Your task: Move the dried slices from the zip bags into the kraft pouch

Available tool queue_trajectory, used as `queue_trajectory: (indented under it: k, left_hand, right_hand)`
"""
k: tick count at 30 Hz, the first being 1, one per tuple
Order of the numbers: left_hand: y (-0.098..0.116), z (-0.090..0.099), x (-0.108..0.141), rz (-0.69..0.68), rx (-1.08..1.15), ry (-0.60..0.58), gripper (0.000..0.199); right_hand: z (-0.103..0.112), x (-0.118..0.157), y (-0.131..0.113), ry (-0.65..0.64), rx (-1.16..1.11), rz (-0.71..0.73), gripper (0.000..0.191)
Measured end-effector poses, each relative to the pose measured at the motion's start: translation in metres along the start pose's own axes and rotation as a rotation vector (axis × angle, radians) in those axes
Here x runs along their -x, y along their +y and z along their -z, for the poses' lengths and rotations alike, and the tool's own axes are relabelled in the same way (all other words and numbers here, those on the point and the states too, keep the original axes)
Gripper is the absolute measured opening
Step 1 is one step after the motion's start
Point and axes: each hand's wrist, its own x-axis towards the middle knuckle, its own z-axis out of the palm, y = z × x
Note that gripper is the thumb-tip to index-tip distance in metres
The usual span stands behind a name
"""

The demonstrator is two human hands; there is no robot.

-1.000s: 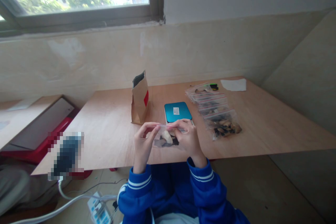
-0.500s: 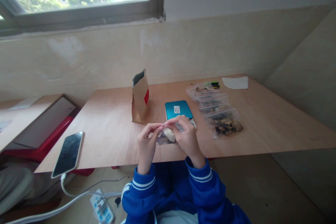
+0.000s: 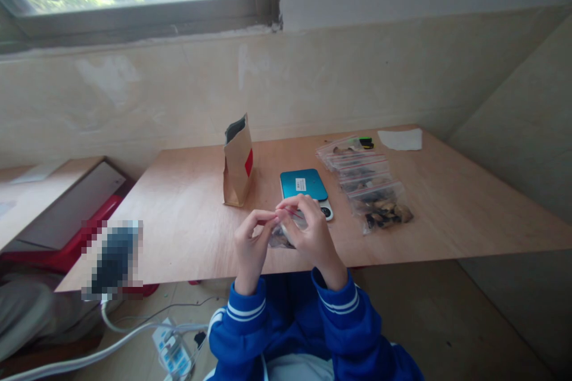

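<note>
My left hand [image 3: 254, 244] and my right hand [image 3: 313, 235] pinch the top edge of a small clear zip bag [image 3: 280, 238] from its two sides. Dark and pale pieces show in the bag, partly hidden by my fingers. Just behind my hands lies a scale with a blue top [image 3: 304, 184] and a white label; one round control shows at its right corner. To the right, several zip bags [image 3: 379, 205] of dried brown and black pieces overlap in a row. An open brown paper bag [image 3: 238, 164] with a red mark stands upright at the left.
A phone [image 3: 114, 259], blurred out, lies at the table's left front edge with a white cable. A white sheet [image 3: 400, 139] and a black and green item [image 3: 366, 143] lie at the back right. A power strip [image 3: 173, 348] is on the floor.
My right fingers have shifted slightly along the bag's top edge, which now shows a red line. My left hand has barely moved. More of the scale's front right corner is visible.
</note>
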Motion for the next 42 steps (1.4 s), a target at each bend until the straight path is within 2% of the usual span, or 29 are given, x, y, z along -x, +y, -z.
queue_trajectory:
  k: [4, 8, 11, 15, 21, 26, 34, 37, 39, 42]
  left_hand:
    - [0.001, 0.0, 0.0, -0.022, -0.028, -0.03, 0.018]
    - [0.0, -0.001, 0.001, 0.007, 0.005, -0.033, 0.021]
    - [0.0, -0.001, 0.0, 0.026, 0.047, 0.017, 0.023]
    - [-0.001, 0.002, -0.003, 0.032, 0.078, 0.134, 0.026]
    - [-0.003, 0.009, -0.005, 0.109, 0.099, -0.031, 0.023]
    - [0.001, 0.008, -0.002, 0.082, 0.065, -0.127, 0.022]
    - [0.0, 0.009, -0.005, -0.003, -0.009, 0.083, 0.019]
    - [-0.002, 0.014, -0.008, -0.026, -0.004, 0.14, 0.015]
    - [-0.003, 0.017, -0.008, -0.028, -0.008, 0.142, 0.012]
    - [-0.004, 0.017, -0.008, -0.022, -0.005, 0.137, 0.011]
  right_hand:
    - [-0.003, 0.001, 0.001, 0.089, 0.01, 0.055, 0.022]
    - [-0.004, 0.003, 0.001, 0.115, 0.013, 0.04, 0.023]
    - [0.0, 0.002, 0.007, 0.034, -0.032, -0.034, 0.012]
    - [0.008, 0.003, 0.02, -0.111, -0.069, -0.059, 0.016]
    - [0.006, 0.006, 0.029, -0.023, 0.139, 0.07, 0.026]
    - [0.002, 0.007, 0.025, -0.03, 0.259, 0.166, 0.027]
    - [0.005, 0.006, 0.026, -0.182, 0.172, 0.149, 0.008]
    - [0.006, 0.006, 0.031, -0.146, 0.17, 0.129, 0.011]
    - [0.005, 0.006, 0.032, -0.102, 0.186, 0.147, 0.021]
    - [0.004, 0.006, 0.032, -0.052, 0.217, 0.174, 0.027]
